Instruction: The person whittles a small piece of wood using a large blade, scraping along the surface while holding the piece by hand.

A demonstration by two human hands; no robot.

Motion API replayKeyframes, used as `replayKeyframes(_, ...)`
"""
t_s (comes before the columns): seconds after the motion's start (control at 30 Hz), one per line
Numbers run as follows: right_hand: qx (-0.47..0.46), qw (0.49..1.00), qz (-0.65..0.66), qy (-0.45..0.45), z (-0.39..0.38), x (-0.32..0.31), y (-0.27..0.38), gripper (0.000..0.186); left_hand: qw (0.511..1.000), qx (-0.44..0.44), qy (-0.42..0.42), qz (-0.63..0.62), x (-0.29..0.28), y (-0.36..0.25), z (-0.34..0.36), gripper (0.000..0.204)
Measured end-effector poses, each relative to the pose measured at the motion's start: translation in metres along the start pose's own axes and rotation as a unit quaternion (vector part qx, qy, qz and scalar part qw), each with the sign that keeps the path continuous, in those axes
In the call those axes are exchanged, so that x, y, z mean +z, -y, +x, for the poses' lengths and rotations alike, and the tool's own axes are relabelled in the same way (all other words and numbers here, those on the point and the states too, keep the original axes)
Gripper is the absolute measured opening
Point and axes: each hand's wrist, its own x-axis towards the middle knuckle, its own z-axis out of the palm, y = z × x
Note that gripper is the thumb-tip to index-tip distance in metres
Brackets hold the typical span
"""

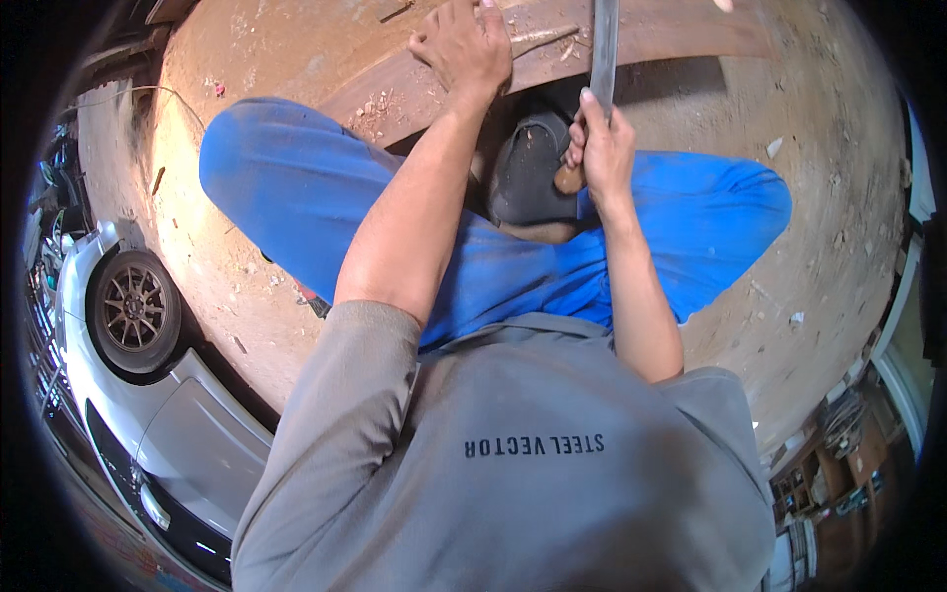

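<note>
My right hand is wrapped round the wooden handle of a long knife, whose broad grey blade points away and runs past the top edge. Farther left, my left hand is over a long brown wooden board, its fingers curled down. What those fingers hold, if anything, is hidden. Beside that hand a thin, rough stick of wood lies across the board. Wood chips are scattered on the board's left part.
Between my blue-trousered legs is a dark grey, sandal-like thing. The dusty floor carries small debris. A silver car stands at the left, and cluttered shelves at the lower right. A small skin-coloured shape shows at the top right edge.
</note>
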Motion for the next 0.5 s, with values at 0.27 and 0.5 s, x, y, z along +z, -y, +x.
replayKeyframes(0.27,-0.030,0.998,0.037,-0.039,0.010,-0.012,-0.006,0.033,0.971,0.236,-0.016,0.038,-0.038,-0.051,-0.034,0.024)
replayKeyframes(0.5,-0.036,0.998,0.046,-0.007,0.003,0.002,0.002,0.033,0.950,0.077,0.256,-0.161,-0.029,0.001,-0.003,0.024)
